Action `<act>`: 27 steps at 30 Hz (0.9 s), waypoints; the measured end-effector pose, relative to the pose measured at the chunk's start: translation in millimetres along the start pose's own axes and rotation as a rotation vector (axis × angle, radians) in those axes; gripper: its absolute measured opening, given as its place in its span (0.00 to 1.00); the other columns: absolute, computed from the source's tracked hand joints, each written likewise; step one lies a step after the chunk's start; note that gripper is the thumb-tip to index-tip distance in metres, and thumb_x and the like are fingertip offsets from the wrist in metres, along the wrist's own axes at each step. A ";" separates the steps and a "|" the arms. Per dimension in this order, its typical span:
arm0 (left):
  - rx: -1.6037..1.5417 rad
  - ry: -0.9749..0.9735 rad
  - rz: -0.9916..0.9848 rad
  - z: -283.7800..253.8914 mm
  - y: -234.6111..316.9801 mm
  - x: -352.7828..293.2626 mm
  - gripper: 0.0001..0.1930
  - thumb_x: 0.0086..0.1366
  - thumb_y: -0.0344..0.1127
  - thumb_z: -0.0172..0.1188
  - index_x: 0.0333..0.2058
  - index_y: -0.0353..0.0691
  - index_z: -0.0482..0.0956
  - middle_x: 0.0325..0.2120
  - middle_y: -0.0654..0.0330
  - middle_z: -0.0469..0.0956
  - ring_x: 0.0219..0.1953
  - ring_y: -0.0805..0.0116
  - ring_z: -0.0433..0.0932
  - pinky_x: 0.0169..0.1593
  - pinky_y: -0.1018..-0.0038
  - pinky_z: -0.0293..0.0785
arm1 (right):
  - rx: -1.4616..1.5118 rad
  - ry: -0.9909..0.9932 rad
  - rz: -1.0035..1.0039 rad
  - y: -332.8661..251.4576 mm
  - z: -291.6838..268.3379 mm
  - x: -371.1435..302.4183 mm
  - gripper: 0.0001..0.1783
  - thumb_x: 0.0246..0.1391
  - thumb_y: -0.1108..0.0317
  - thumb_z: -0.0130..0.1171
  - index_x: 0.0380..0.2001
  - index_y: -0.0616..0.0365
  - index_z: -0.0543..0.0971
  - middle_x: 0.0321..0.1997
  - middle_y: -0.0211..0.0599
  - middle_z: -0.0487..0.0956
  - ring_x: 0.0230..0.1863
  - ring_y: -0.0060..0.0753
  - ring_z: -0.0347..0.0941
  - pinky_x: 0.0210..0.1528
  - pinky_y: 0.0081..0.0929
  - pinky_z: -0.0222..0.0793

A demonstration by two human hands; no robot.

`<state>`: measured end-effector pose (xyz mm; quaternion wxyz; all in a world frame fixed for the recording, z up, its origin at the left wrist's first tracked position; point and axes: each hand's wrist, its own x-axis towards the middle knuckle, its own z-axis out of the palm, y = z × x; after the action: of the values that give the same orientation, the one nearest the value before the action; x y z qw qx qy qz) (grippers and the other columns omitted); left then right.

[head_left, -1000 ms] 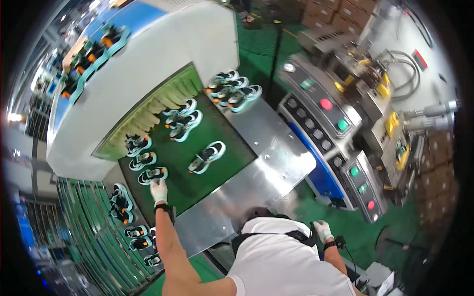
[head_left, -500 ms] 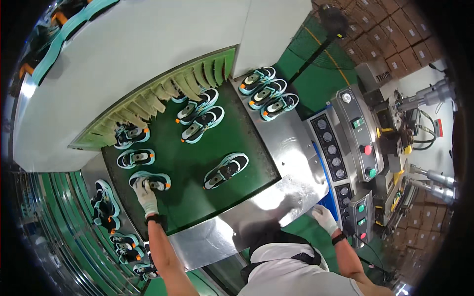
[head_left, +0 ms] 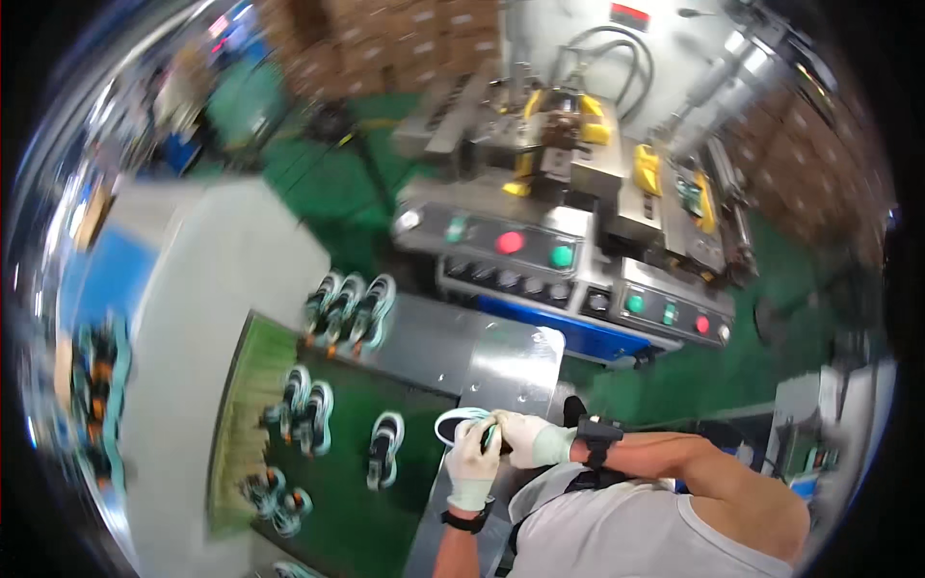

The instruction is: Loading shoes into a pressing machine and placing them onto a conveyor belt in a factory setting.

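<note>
Close to my body, both gloved hands are on one black, white and teal sneaker [head_left: 449, 425]. My left hand [head_left: 473, 469] grips its near side with closed fingers. My right hand [head_left: 528, 440] is closed at the shoe's other end, its fingertips meeting the left ones; what exactly they pinch is hidden. Left of them, a single sneaker [head_left: 384, 450] lies on the green conveyor belt [head_left: 349, 385]. Farther in, a pair of sneakers [head_left: 316, 420] rests near the strip curtain [head_left: 241, 458].
Three sneakers [head_left: 374, 314] stand on the metal ledge [head_left: 414, 337] beyond the belt. Ahead is a machine with a button panel [head_left: 487, 239] and a second panel [head_left: 674, 303]. Stacked cartons [head_left: 385, 43] are blurred behind. More shoes sit on a rack [head_left: 101, 405] far left.
My view has swung right toward the machine. My left hand has come off the belt's left side to my body with a sneaker. My right hand has moved in and joined it.
</note>
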<state>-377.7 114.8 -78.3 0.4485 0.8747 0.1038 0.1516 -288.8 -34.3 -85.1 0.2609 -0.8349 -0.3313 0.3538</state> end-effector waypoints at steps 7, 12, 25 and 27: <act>-0.232 -0.284 0.702 110.9 219.6 153.5 0.23 0.63 0.22 0.70 0.58 0.33 0.83 0.58 0.45 0.81 0.56 0.48 0.83 0.55 0.60 0.83 | 0.726 0.593 0.189 108.0 -173.1 -158.5 0.33 0.59 0.51 0.76 0.53 0.67 0.77 0.48 0.45 0.83 0.47 0.35 0.79 0.55 0.36 0.77; -0.423 -0.267 0.698 224.0 319.5 198.5 0.21 0.74 0.21 0.58 0.64 0.31 0.77 0.62 0.49 0.78 0.59 0.61 0.81 0.62 0.67 0.78 | 1.488 0.976 -0.330 198.3 -201.7 -277.8 0.36 0.66 0.59 0.70 0.69 0.70 0.73 0.60 0.40 0.83 0.57 0.28 0.81 0.62 0.28 0.77; 0.014 -0.605 0.279 702.3 339.0 409.6 0.39 0.67 0.50 0.70 0.60 0.17 0.72 0.56 0.25 0.79 0.60 0.31 0.80 0.66 0.55 0.74 | 1.738 1.646 -0.353 315.6 -207.2 -424.0 0.44 0.65 0.53 0.71 0.74 0.70 0.67 0.68 0.45 0.80 0.66 0.37 0.80 0.70 0.39 0.75; 0.168 -0.556 0.372 749.9 335.0 400.7 0.38 0.66 0.44 0.70 0.61 0.17 0.64 0.53 0.27 0.79 0.59 0.30 0.80 0.64 0.52 0.75 | 1.701 1.757 -0.250 320.0 -200.7 -433.6 0.50 0.60 0.50 0.77 0.75 0.66 0.67 0.72 0.41 0.78 0.67 0.37 0.79 0.71 0.39 0.74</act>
<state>279.9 -515.7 -149.7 0.3507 0.9203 -0.1718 -0.0225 -247.5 -600.8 4.8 0.8887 -0.3161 0.2152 -0.2529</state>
